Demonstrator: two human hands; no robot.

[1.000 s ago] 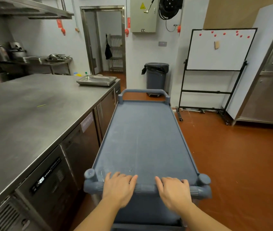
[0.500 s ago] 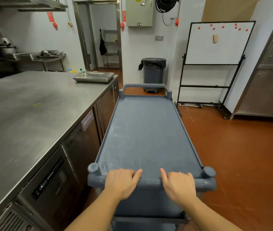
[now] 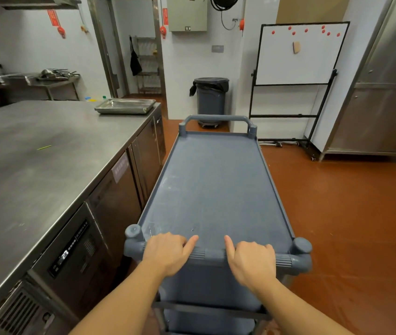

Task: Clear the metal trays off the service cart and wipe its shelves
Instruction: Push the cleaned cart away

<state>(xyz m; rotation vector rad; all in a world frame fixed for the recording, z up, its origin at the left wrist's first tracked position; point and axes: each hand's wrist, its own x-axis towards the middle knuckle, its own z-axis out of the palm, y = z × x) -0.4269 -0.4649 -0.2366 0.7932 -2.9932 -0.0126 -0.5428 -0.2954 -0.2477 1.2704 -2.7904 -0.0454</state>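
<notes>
The left hand (image 3: 168,252) and right hand (image 3: 252,259) had curled round the ribbed grey plastic cart handle (image 3: 212,255); past their fingers (image 3: 190,242), the bare blue-grey top shelf (image 3: 213,189) awaited wiping.

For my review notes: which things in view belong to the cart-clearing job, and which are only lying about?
Job in hand:
- service cart, top shelf bare
- cart handle, held by left hand and right hand
- metal tray, on the steel counter

Lying about:
- grey bin
- whiteboard
- utensil pile on the far table
</notes>
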